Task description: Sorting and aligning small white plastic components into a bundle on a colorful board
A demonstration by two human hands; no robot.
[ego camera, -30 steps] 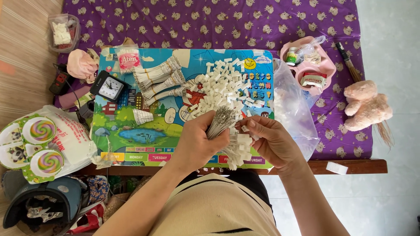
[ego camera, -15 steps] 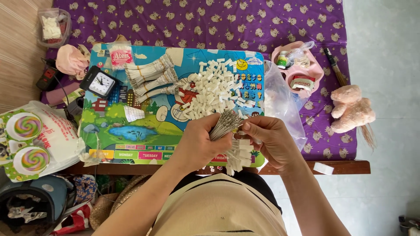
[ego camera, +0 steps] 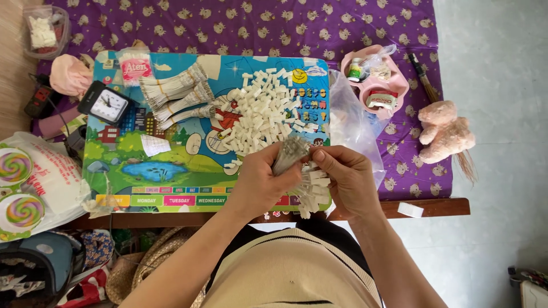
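My left hand [ego camera: 260, 185] grips a bundle of thin grey strands [ego camera: 289, 151] with small white tags [ego camera: 311, 191] hanging from it, held over the near edge of a colourful cartoon board [ego camera: 165, 171]. My right hand [ego camera: 349, 179] pinches the top of the same bundle from the right. Just beyond my hands a heap of loose small white pieces [ego camera: 265, 117] lies on the board. Three finished bundles [ego camera: 174, 94] lie side by side at the board's far left.
The low table carries a purple patterned cloth [ego camera: 257, 25]. A small black clock [ego camera: 108, 104], a pink tray of small bottles [ego camera: 377, 80], a clear plastic bag [ego camera: 351, 125], a pink plush toy [ego camera: 445, 131] and a plastic tub [ego camera: 43, 28] surround the board. Bags lie on the floor at left.
The view has shifted slightly; my hands stay together on the bundle, with the right fingers moving up to its top.
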